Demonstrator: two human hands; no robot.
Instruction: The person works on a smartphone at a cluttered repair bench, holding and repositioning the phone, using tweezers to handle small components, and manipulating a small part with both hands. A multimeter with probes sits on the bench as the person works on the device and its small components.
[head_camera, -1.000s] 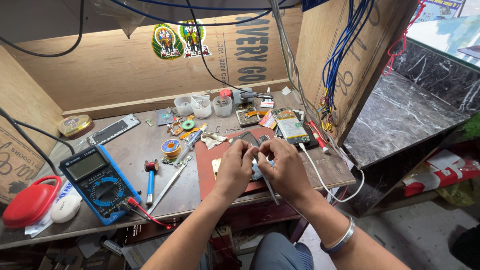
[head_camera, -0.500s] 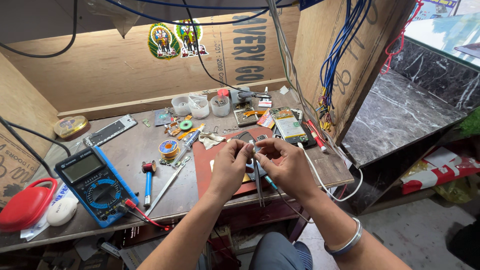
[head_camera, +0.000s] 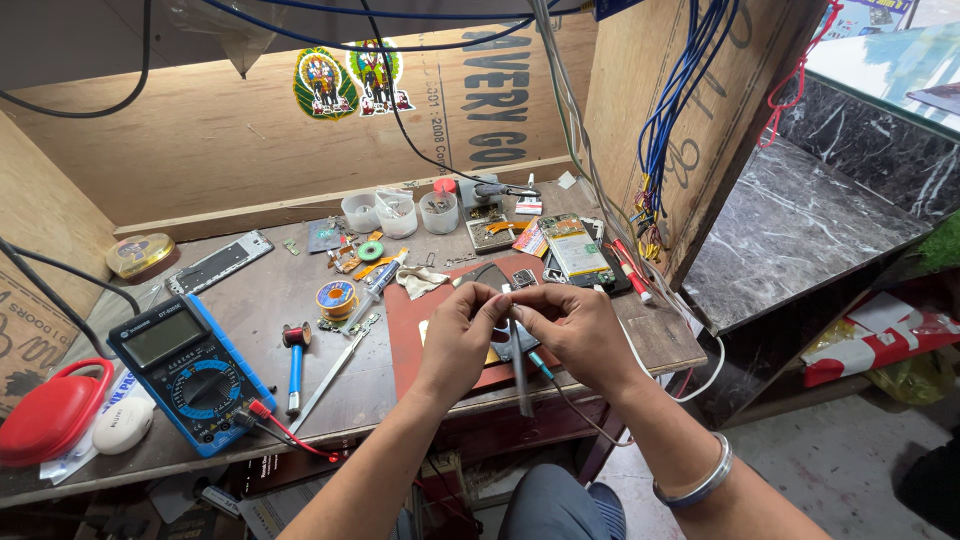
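Both my hands meet above a red work mat (head_camera: 402, 335) near the bench's front edge. My left hand (head_camera: 455, 338) and my right hand (head_camera: 578, 335) pinch the upper end of a thin grey tool (head_camera: 521, 378), fingertips almost touching. The tool hangs straight down toward me, past the mat's front edge. Under my right palm a teal-tipped piece (head_camera: 540, 366) shows, with a thin cable (head_camera: 578, 418) trailing off the bench. What sits between the fingertips is too small to tell. A small dark board (head_camera: 523, 278) lies on the mat just beyond my hands.
A blue multimeter (head_camera: 190, 372) with red probe lead lies at front left, beside a red case (head_camera: 50, 412). A solder spool (head_camera: 335, 298), blue-handled tool (head_camera: 294, 362), plastic cups (head_camera: 400, 213), phone parts (head_camera: 574, 248) and hanging blue wires (head_camera: 668, 130) crowd the bench.
The thin grey tool has swung from a slant to hanging straight down. My hands have closed in on each other a little, over the same spot on the mat.
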